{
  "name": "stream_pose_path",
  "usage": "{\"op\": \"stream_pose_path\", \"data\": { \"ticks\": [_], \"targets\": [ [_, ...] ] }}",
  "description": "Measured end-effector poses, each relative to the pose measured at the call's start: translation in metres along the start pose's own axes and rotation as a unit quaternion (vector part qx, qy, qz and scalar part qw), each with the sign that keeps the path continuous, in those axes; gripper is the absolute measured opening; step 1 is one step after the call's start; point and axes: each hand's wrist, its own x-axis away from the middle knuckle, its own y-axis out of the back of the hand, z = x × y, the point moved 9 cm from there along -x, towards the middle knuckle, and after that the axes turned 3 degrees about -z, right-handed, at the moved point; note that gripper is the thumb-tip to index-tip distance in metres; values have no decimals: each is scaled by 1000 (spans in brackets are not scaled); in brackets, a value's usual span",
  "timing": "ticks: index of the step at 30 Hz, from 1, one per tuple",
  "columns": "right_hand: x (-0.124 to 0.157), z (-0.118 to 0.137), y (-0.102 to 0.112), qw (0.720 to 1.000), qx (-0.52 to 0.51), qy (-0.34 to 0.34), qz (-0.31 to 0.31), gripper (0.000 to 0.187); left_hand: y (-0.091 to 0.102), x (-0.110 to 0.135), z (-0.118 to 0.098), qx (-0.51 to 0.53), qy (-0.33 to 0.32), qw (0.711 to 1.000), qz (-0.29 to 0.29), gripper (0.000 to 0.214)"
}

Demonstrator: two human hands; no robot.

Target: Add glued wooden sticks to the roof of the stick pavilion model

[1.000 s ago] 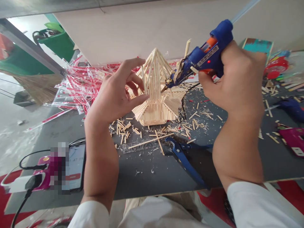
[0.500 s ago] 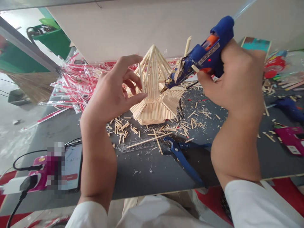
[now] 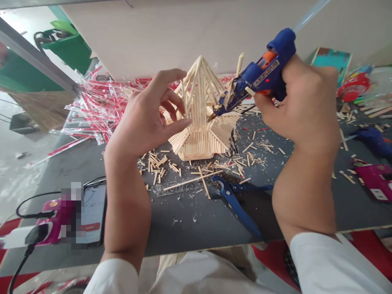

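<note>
A model built of thin wooden sticks (image 3: 196, 143), with a pointed roof frame and a wide slatted base, stands on the dark table. My left hand (image 3: 153, 110) is at its left side, with a short upright stick (image 3: 184, 100) between index finger and thumb; the other fingers curl behind. In my right hand (image 3: 303, 98) is a blue hot glue gun (image 3: 260, 75), gripped by its handle, a red light glowing on its side. Its glue-crusted nozzle points down and left, the tip close to the foot of the central stick panel. Whether they touch I cannot tell.
Cut stick pieces (image 3: 159, 163) litter the table around a clear ruler (image 3: 180, 187) and blue-handled cutters (image 3: 235, 204). A phone (image 3: 94, 212) and a purple power strip (image 3: 53, 222) with cables lie front left. Red-and-clear wrappers (image 3: 98, 102) pile at back left.
The glue gun and right hand have dipped slightly, the nozzle staying by the panel's foot. The left hand keeps its pose at the model. The whole view has shifted a little.
</note>
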Motion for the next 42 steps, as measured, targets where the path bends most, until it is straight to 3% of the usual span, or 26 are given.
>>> {"op": "stream_pose_path", "data": {
  "ticks": [8,21,42],
  "targets": [
    [0,3,7,999,-39,13,-32,63,0,0,1,-4,9,1000,-2,74],
    [-1,-8,4,994,-99,-38,-19,39,1,0,-2,-11,1,1000,-6,77],
    [0,-12,3,994,-77,-65,-38,53,1,1,1,-15,5,1000,-8,76]
  ]
}}
